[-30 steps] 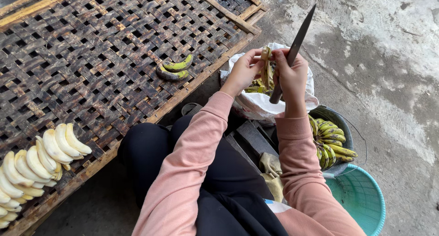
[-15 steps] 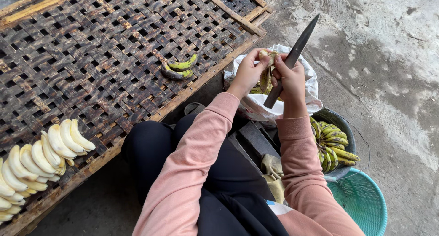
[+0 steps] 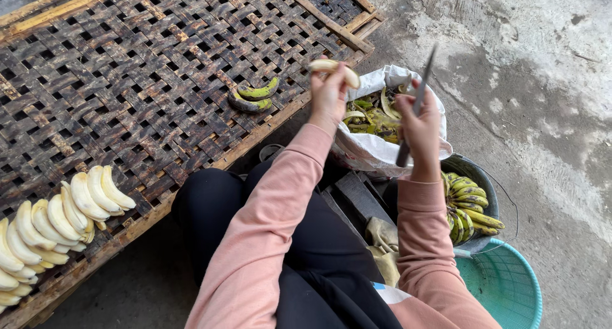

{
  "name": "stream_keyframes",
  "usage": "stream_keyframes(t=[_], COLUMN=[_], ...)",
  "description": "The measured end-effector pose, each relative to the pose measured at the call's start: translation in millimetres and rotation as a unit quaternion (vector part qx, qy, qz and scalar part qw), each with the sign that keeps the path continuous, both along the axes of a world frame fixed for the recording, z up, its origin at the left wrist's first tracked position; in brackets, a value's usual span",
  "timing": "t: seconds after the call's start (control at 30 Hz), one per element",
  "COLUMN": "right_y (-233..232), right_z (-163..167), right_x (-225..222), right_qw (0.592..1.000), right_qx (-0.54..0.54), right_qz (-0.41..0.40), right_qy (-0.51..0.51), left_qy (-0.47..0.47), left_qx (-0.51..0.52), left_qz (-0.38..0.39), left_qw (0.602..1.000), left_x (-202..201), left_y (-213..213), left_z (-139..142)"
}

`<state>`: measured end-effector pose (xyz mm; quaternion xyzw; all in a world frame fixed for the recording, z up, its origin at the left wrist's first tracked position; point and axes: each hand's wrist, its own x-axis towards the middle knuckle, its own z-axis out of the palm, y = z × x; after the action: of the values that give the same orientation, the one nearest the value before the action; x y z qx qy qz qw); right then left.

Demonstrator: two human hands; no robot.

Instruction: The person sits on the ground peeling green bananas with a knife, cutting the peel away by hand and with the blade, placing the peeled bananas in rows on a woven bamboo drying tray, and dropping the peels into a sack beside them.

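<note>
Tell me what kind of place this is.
Probably an outdoor yard for drying fruit: a woven bamboo rack with peeled bananas in a row, rough concrete ground, and a bucket of unpeeled bananas.

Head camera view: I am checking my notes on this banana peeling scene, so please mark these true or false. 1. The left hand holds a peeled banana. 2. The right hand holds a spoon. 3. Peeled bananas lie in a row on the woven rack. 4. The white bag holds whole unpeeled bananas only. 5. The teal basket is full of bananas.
1. True: the left hand holds a peeled banana.
2. False: the right hand holds a knife.
3. True: peeled bananas line the woven rack.
4. False: the white bag holds peels.
5. False: the teal basket shows none; unpeeled bananas sit in the dark bucket.
</note>
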<state>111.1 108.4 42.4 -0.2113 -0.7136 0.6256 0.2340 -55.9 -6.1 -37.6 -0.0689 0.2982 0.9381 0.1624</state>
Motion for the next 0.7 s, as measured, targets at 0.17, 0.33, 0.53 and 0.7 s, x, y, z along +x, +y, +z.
stream_keyframes(t=[0.17,0.33,0.53,0.7], right_y=[-30.6,-35.5,-18.9,27.1], right_z=[1.8,5.8,-1.8,-10.3], right_x=[-7.9,-7.5,-3.4,-1.7], right_qw=[0.983,0.976,0.979,0.966], right_qx=[0.141,0.208,0.201,0.212], right_qz=[0.065,0.045,0.017,-0.121], right_qy=[0.095,0.05,0.017,0.087], left_qy=[0.032,0.055,0.124,0.291], left_qx=[0.036,-0.006,-0.189,-0.444], left_qz=[-0.12,-0.148,-0.333,-0.194], left_qw=[0.992,0.987,0.916,0.825], left_x=[34.0,38.4,39.2,28.5], left_y=[30.6,21.1,-6.5,-35.6], left_z=[-13.6,-4.3,37.3,59.5])
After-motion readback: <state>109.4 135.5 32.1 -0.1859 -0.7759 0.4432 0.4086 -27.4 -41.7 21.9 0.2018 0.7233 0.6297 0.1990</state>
